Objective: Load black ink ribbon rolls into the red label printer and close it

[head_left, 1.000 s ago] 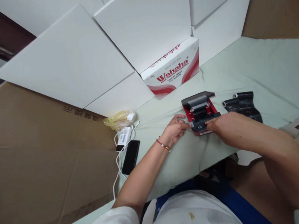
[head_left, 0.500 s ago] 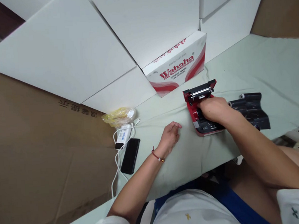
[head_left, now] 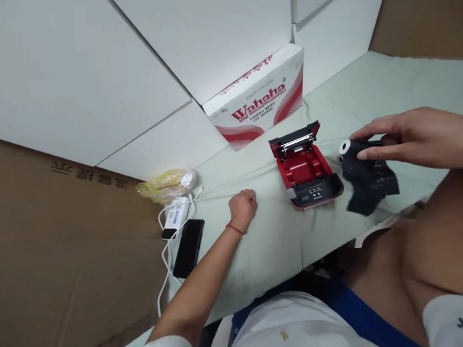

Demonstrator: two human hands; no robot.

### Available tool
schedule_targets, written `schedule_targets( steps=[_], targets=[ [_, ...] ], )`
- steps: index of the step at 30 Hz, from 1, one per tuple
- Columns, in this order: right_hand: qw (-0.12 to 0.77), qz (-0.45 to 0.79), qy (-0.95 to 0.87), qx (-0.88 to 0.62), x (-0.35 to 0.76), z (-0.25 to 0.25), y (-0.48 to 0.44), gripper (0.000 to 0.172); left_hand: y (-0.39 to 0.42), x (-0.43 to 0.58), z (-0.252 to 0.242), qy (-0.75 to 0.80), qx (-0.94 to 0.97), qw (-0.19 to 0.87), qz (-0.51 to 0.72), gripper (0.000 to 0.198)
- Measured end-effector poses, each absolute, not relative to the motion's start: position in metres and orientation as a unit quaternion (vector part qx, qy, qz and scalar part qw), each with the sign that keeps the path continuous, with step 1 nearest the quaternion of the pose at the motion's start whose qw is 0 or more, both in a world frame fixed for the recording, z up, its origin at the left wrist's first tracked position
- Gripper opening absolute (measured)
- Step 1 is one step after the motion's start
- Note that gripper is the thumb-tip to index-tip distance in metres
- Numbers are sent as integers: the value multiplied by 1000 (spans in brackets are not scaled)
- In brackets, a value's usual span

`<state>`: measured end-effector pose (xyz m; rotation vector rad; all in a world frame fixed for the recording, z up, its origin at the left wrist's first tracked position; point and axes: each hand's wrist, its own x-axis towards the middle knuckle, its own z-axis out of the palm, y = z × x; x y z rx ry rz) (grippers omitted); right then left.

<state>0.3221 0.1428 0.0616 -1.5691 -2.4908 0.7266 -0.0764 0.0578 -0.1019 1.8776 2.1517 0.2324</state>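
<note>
My right hand (head_left: 419,137) is gripping a black roll (head_left: 355,148) near the open printer (head_left: 303,171) — my left hand (head_left: 242,209) is resting, curled closed, on the cloth (head_left: 273,238).

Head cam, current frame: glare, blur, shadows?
Head view: bright glare on the shiny strip in the printer's raised lid; head view: lettering on its front too soft to read; head view: only soft shadows on the table, fine detail lost in the black roll.
</note>
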Motion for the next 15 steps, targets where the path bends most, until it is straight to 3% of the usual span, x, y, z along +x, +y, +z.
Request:
schedule_targets(
  steps=[5, 9, 12, 15],
  targets=[
    [-70, 265, -815, -510, 310, -2, 176, 44, 56, -74, -106, 756, 645, 103, 36, 24],
    [-31, 244, -810, -532, 288, -31, 183, 50, 55, -74, -106, 757, 647, 87, 24, 24],
    [22, 195, -774, -601, 309, -29, 184, 45, 54, -75, -106, 752, 653, 83, 30, 24],
    [20, 156, -740, -654, 339, -25, 181, 38, 54, -76, -106, 749, 657, 82, 43, 25]
  ],
)
